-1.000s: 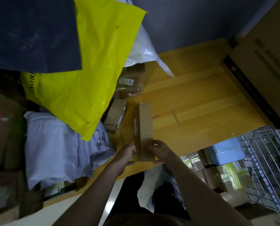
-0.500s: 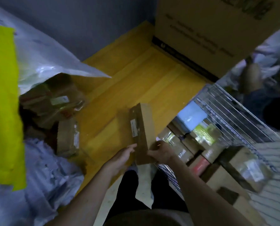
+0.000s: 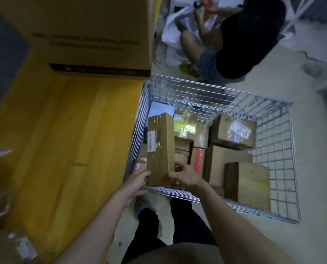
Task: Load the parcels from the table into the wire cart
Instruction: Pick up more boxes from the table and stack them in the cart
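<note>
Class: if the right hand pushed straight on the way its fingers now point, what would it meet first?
The right hand already grips the long cardboard parcel, so that parcel comes first. Beyond it lies the wire cart wall beside the table, though depth is unclear.

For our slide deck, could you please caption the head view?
Both hands hold a long brown cardboard parcel over the wire cart.

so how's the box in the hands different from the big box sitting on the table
The held box is narrow and long; the big box on the table is far wider and bulkier. The held box hangs over the wire cart, gripped at its near end by the left hand and right hand; the big box rests untouched. The held box bears a white label; the big box has dark print. Both are brown cardboard.
</note>
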